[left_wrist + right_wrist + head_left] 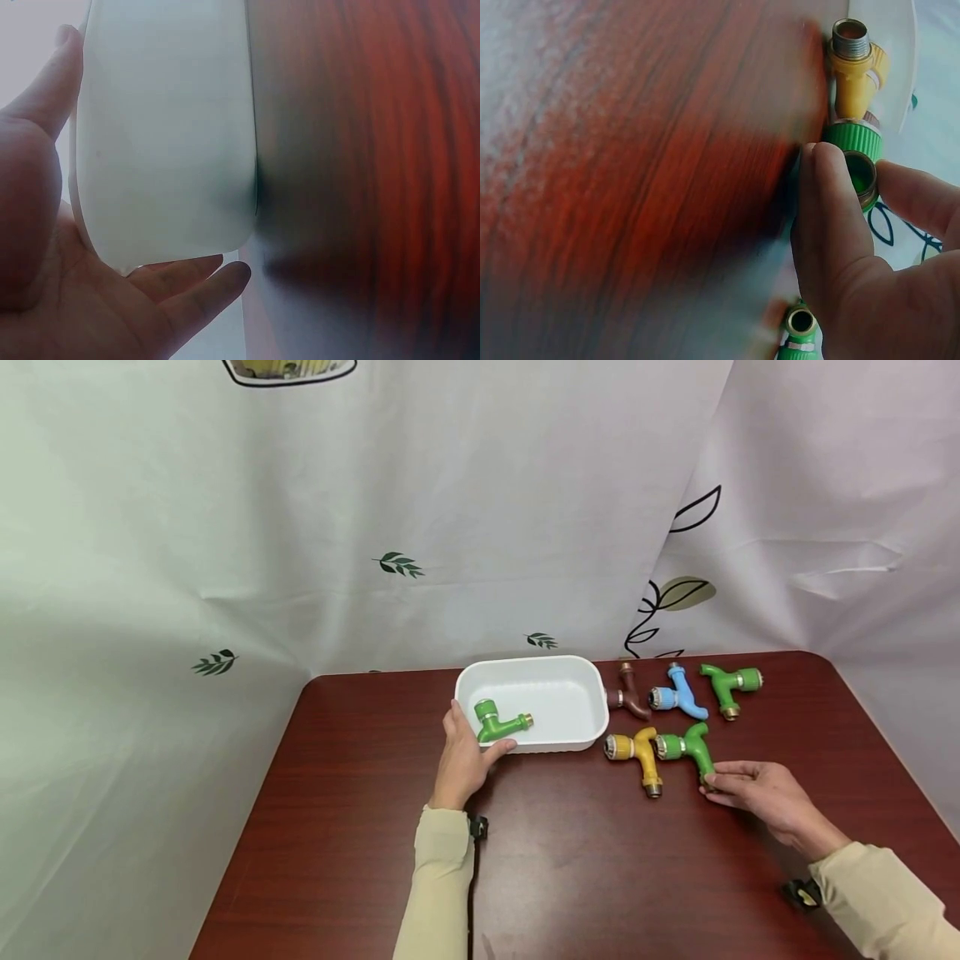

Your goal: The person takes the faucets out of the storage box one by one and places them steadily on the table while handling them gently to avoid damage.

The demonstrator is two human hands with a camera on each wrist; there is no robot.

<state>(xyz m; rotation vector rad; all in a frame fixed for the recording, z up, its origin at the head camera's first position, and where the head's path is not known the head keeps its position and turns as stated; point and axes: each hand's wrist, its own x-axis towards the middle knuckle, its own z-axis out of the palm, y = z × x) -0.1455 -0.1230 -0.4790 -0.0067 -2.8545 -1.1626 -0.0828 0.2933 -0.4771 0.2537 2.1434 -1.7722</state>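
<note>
My left hand [463,764] holds the near left corner of a white plastic tray [581,745], thumb along the front rim and fingers around the left end. In the left wrist view the tray's pale outer wall [165,135] lies between thumb and fingers. Inside the tray, at its left, is a green tap [498,727] with a brass end. My right hand [768,797] pinches another green tap [697,747] by its threaded end, which the right wrist view shows between thumb and fingertips. Close to its left lies a yellow tap [643,756].
Behind these, to the tray's right, lie a brown tap [632,693], a blue tap [681,695] and a third green tap [726,687]. The dark red wooden table [570,868] ends at a white printed cloth [480,527] hanging behind it.
</note>
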